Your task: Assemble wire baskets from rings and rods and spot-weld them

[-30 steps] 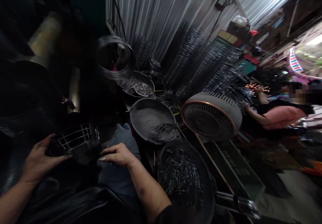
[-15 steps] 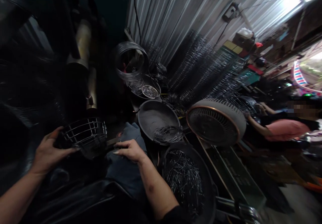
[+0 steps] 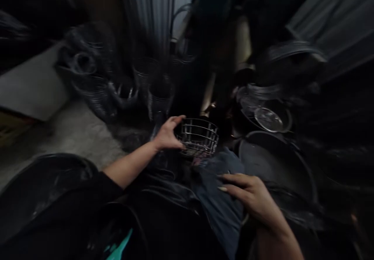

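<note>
My left hand [image 3: 168,134] grips the near rim of a small round wire basket [image 3: 200,137], fingers curled over its edge. The basket stands upright above my knee, which is covered in blue-grey cloth [image 3: 217,197]. My right hand [image 3: 249,197] lies flat on that cloth with the fingers stretched out and nothing in them. The picture is dark and smeared by motion.
A large dark pan [image 3: 271,162] lies right of the basket, and behind it a bowl holding a shiny lid [image 3: 267,119]. Stacks of wire goods [image 3: 90,80] stand at the left on a pale floor [image 3: 73,135]. A dark round tub [image 3: 37,186] is near my left elbow.
The view has swung sharply left, so the fan and the other person are out of sight. My left hand has carried the basket forward and away from my right hand, which stays on my knee.
</note>
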Action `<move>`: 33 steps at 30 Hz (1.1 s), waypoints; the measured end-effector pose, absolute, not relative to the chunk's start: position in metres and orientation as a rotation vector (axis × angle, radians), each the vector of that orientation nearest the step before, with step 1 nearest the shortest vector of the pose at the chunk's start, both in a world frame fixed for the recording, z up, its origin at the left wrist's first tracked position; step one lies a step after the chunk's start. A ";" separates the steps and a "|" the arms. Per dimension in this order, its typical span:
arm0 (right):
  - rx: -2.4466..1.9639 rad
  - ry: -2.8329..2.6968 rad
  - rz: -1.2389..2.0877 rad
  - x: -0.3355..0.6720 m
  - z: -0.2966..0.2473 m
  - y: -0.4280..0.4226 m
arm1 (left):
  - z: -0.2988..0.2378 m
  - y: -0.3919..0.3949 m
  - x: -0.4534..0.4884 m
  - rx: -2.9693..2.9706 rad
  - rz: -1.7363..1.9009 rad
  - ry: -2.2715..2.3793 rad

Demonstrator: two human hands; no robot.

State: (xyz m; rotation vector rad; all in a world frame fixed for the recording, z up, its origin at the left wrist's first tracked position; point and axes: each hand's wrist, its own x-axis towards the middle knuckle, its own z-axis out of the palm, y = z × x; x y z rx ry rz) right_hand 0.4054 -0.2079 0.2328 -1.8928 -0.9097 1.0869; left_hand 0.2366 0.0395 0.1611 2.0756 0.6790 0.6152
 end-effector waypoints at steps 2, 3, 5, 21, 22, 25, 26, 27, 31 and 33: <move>-1.830 -1.118 1.115 0.401 0.248 -0.183 | 0.167 0.035 0.237 2.075 0.616 0.648; -1.792 -1.185 1.158 0.398 0.253 -0.170 | 0.170 0.031 0.236 2.079 0.618 0.634; -1.761 -1.268 1.229 0.395 0.253 -0.147 | 0.177 0.025 0.233 2.095 0.620 0.606; -1.808 -2.051 -0.188 0.403 0.215 -0.121 | 0.182 0.040 0.252 2.107 0.666 0.530; -1.783 -2.020 -0.209 0.406 0.214 -0.120 | 0.183 0.042 0.255 2.101 0.669 0.521; -1.716 -1.983 -0.222 0.414 0.212 -0.115 | 0.185 0.046 0.263 2.077 0.667 0.509; -1.698 -1.976 -0.226 0.418 0.211 -0.113 | 0.186 0.048 0.266 2.068 0.665 0.511; -1.683 -1.971 -0.231 0.421 0.211 -0.111 | 0.185 0.049 0.268 2.055 0.664 0.516; -1.674 -1.957 -0.259 0.435 0.212 -0.100 | 0.184 0.056 0.279 2.003 0.692 0.554; -1.697 -1.967 -0.251 0.440 0.215 -0.094 | 0.185 0.060 0.284 1.990 0.701 0.564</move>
